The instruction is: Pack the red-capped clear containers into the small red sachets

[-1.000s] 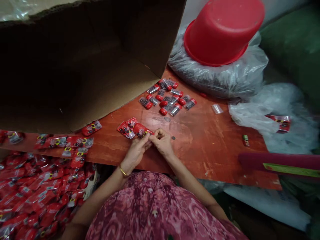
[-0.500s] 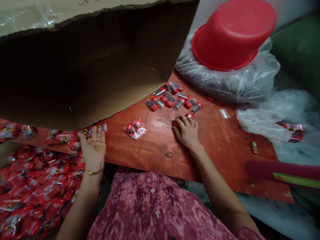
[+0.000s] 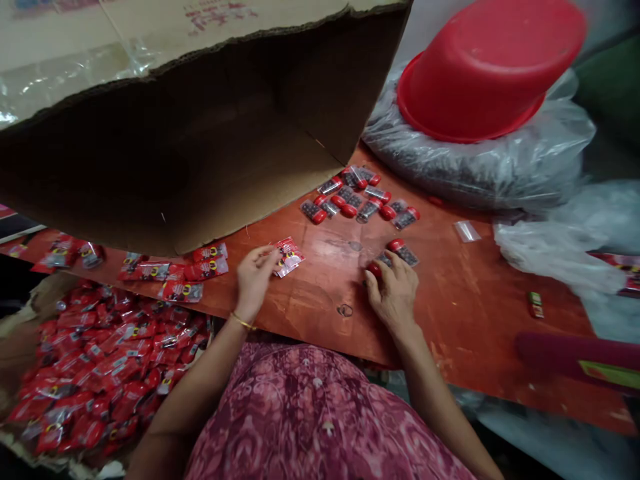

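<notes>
My left hand (image 3: pixel 254 280), with a bracelet at the wrist, is at the small pile of flat red printed packets (image 3: pixel 290 257). Its thumb and fingers pinch together at the left edge of the pile. My right hand (image 3: pixel 396 293) curls over a small clear container with a red cap (image 3: pixel 374 269) and dark contents, partly hidden under the fingers. Just beyond those fingers lies another red-capped container (image 3: pixel 403 252). Several more containers (image 3: pixel 370 209) of this kind are grouped farther back on the reddish tabletop (image 3: pixel 315 300).
A big open cardboard box (image 3: pixel 280 193) lies on its side at the left. Filled red packets (image 3: pixel 155 270) line the table edge above a carton heaped with more packets (image 3: pixel 110 367). A red tub (image 3: pixel 490 73) rests on a full plastic bag (image 3: pixel 450 167); a lighter-sized green item (image 3: pixel 535 305) lies right.
My left hand has moved right, from the filled packets to the flat packet pile, and its fingers have closed. My right hand has drawn a container slightly toward me. The view has shifted.
</notes>
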Demonstrator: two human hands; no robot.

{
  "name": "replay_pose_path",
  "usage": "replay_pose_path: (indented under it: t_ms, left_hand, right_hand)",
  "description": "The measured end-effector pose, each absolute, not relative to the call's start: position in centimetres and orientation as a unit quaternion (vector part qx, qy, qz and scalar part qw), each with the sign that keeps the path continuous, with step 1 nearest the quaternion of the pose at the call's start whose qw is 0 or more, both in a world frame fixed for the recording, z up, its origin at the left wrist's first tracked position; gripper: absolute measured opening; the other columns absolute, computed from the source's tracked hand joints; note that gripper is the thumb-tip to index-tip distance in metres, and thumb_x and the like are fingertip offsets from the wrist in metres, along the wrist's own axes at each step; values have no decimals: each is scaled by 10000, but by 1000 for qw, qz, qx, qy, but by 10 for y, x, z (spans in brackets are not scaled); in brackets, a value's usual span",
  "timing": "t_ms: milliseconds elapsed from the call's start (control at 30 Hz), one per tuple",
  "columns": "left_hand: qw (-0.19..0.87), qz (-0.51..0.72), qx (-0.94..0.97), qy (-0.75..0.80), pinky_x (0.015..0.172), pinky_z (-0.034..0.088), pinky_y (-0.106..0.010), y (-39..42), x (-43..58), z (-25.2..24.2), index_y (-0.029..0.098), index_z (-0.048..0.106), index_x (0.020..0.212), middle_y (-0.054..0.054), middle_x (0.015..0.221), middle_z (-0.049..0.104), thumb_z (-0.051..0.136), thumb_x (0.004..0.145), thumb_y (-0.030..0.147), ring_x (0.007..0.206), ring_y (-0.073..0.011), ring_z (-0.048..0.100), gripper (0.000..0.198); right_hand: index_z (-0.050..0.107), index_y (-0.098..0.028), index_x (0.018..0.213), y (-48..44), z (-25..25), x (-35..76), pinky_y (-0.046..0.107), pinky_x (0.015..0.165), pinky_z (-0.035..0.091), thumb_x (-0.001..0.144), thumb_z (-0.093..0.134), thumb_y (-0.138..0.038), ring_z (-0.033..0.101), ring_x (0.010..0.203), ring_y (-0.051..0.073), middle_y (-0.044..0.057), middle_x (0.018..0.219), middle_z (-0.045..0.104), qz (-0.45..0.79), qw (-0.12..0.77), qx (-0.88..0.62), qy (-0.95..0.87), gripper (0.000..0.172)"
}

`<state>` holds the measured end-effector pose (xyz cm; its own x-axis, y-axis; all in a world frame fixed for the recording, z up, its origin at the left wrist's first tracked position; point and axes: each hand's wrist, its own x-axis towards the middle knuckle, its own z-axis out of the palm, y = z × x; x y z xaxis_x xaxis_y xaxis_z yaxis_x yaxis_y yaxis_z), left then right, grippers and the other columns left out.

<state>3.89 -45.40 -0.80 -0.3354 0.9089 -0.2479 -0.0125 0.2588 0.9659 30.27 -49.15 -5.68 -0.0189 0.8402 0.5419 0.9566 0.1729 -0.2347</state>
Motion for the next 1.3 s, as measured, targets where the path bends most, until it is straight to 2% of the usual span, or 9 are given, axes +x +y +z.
replay_pose_path:
  t_ms: [167, 333, 500, 767, 867, 967, 1067, 1167, 1300]
  left_hand:
    - [153, 239, 689, 667, 1079, 190, -546, -445, 50, -23, 256, 708, 976, -83, 1304, 548, 623, 751, 357, 1299, -333, 358, 261]
    - [124, 165, 702, 681, 1075, 163, -571, -436, 43, -30, 270, 719, 958, -69, 1262, 584, 509, 832, 346, 1305, -331, 349, 257]
    - [201, 302, 641, 676, 1079, 139, -573, -444, 51, -28, 269, 724, 914, -70, 1286, 563, 554, 797, 313, 1316, -307, 341, 211]
    - [411, 525, 476, 573, 1110, 112, -492, -462, 80, 3, 310, 721, 843, -7, 1325, 528, 720, 661, 268, 1385, -257, 202, 187]
    - [471, 553, 394, 563, 1041, 318, -374, -465, 87, 7, 260, 701, 921, -45, 1240, 594, 739, 645, 286, 1272, -243, 412, 280]
    - [606, 503, 321, 526, 815, 472, -275, -467, 94, 8, 169, 689, 787, -69, 922, 703, 730, 641, 382, 928, -198, 627, 262]
    - [690, 455, 268, 496, 671, 481, -238, -471, 103, 12, 138, 658, 661, -46, 718, 696, 767, 561, 433, 713, -156, 638, 329]
    - [711, 454, 222, 489, 640, 473, -224, -472, 111, 15, 154, 674, 740, -23, 708, 696, 796, 521, 387, 682, -139, 637, 343]
    - [716, 449, 191, 500, 619, 477, -217, -468, 111, 14, 153, 656, 720, 1, 673, 683, 788, 551, 309, 620, -110, 619, 265]
  right_hand:
    - [619, -170, 980, -495, -58, 298, 417, 908, 393, 854, 508, -298, 513, 1081, 263, 142, 1160, 586, -83, 325, -630, -701, 212]
    - [630, -177, 940, -498, -54, 296, 428, 911, 404, 848, 518, -279, 545, 1054, 252, 123, 1102, 625, -56, 348, -628, -694, 177]
    - [642, -188, 886, -492, -33, 265, 401, 888, 426, 855, 493, -290, 588, 977, 232, 108, 995, 669, 45, 405, -601, -688, 183]
    - [616, -186, 853, -463, -24, 196, 288, 706, 477, 778, 537, -497, 579, 731, 159, 30, 801, 656, 484, 520, -516, -479, 329]
    - [575, -191, 705, -460, -22, 198, 256, 610, 430, 782, 516, -508, 490, 604, 127, -9, 643, 565, 469, 542, -529, -454, 331]
    - [489, -201, 609, -465, -21, 207, 237, 527, 355, 799, 501, -473, 393, 534, 108, -34, 557, 445, 413, 544, -554, -476, 332]
    - [410, -211, 566, -472, -25, 210, 235, 492, 308, 835, 452, -441, 353, 513, 103, -41, 532, 381, 363, 545, -566, -501, 357]
    - [371, -216, 556, -478, -30, 207, 239, 487, 305, 861, 411, -431, 353, 505, 104, -40, 524, 367, 339, 537, -572, -519, 376]
    - [520, -209, 714, -483, -26, 214, 260, 590, 413, 894, 372, -380, 497, 622, 137, 5, 663, 541, 341, 505, -548, -573, 290]
